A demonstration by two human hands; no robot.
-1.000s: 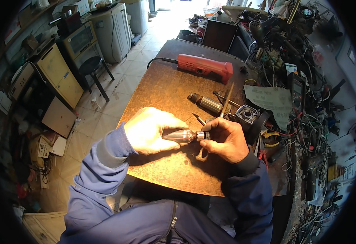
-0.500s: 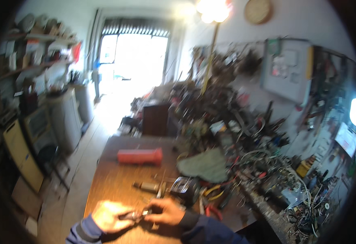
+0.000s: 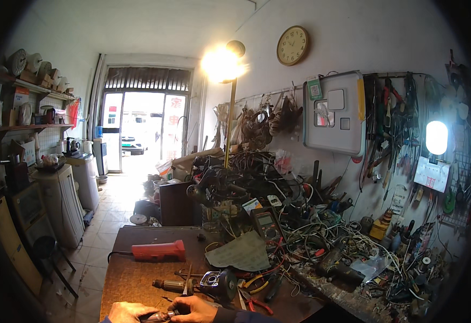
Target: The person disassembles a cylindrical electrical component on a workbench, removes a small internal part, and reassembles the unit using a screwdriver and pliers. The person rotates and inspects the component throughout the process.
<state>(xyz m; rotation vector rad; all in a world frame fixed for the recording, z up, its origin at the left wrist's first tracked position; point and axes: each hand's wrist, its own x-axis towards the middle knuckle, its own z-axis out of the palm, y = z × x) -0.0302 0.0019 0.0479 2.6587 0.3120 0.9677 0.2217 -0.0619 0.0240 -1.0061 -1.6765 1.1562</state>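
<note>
At the bottom edge, my left hand (image 3: 130, 312) and my right hand (image 3: 195, 310) meet over the table. Both are closed around a small dark part with a shiny metal bit (image 3: 159, 316); its exact kind is too small to tell. Just beyond my fingers lies a motor armature (image 3: 170, 284), its shaft pointing toward a black gear housing (image 3: 223, 285) with an open metal face. A thin rod-like tool (image 3: 187, 280) crosses the armature near my right hand. Farther off rests a red power-tool casing (image 3: 157, 251) with a black cord.
Yellow-handled pliers (image 3: 257, 283) and red-handled pliers (image 3: 261, 307) lie right of the housing. A grey-green sheet (image 3: 241, 253) and a multimeter (image 3: 268, 226) sit beyond. Tangled cables and tools (image 3: 321, 231) heap the right side. A lit lamp on a pole (image 3: 230, 124) stands behind; a black stool (image 3: 47, 247) at left.
The view has tilted up and sharpened, so the table and my hands appear lower in the picture. Both hands remain together on the small part.
</note>
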